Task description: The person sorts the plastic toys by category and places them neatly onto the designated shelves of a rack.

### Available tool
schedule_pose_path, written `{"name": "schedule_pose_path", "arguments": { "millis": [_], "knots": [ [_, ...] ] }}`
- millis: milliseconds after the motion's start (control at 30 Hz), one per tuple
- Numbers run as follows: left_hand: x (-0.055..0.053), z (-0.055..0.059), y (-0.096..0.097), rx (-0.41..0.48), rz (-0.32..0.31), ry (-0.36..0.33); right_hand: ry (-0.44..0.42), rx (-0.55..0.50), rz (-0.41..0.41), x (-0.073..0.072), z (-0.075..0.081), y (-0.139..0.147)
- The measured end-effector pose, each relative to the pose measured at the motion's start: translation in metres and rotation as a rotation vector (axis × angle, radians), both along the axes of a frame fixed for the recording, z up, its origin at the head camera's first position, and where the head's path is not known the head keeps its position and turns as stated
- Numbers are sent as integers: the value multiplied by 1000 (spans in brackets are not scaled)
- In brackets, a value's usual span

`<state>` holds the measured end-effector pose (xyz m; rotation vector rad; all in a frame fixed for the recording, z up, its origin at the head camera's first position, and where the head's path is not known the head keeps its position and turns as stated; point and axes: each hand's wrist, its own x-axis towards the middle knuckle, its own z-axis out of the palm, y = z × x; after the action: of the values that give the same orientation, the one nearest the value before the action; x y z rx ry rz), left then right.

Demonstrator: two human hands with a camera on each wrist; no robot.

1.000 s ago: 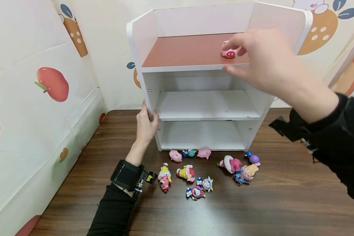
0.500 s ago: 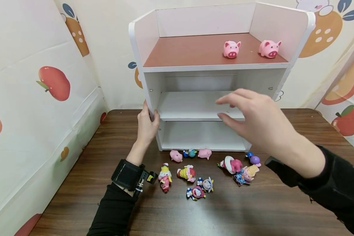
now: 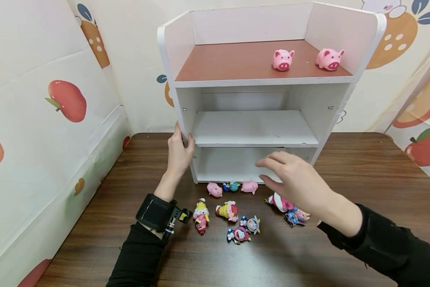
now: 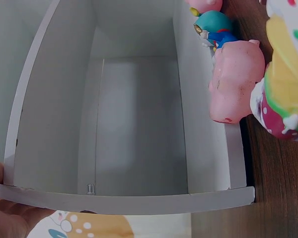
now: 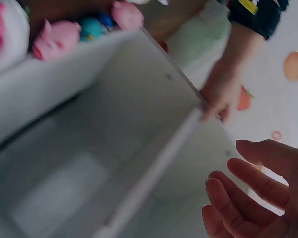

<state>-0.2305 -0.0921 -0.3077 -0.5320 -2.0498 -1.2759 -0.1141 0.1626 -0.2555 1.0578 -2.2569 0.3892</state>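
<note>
Well, in the head view the left hand grips the side edge of a white shelf unit, thumb at the front, fingers round the outside. The unit stands on a dark wooden table; its top board is reddish brown, and a few small marks show on the white edges. The right hand hangs in front of the bottom shelf, thumb apart from loosely bent fingers, near a plump pink pig. A blue-green figure sits between that one and another pink pig. Up on the brown board, two glossy pigs face forward with deep pink snouts.

Over in the left wrist view, the near pig has a smooth, rounded body with tiny dark specks, at the unit's lower edge.

From the right wrist, the unit is blurred; the relaxed fingers curve around bare air.
</note>
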Motion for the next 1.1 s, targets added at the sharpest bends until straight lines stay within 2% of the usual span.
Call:
{"name": "schedule_pose_path", "arguments": {
  "millis": [233,333,500,600,933,1100],
  "knots": [
    [1,0,1,0,4,-2,-148,58,-53,-4,-30,1],
    [2,1,2,2,-2,-4,-168,76,-61,-7,-42,1],
    [2,1,2,0,-4,-9,-194,97,-22,-15,-61,1],
    [2,1,2,-2,0,-8,-239,117,-32,-20,-68,0],
    [2,2,1,3,-1,-20,-379,242,-149,-43,-85,-5],
    [2,2,1,-3,6,-18,-436,272,-163,-56,-90,-8]
  ]
}}
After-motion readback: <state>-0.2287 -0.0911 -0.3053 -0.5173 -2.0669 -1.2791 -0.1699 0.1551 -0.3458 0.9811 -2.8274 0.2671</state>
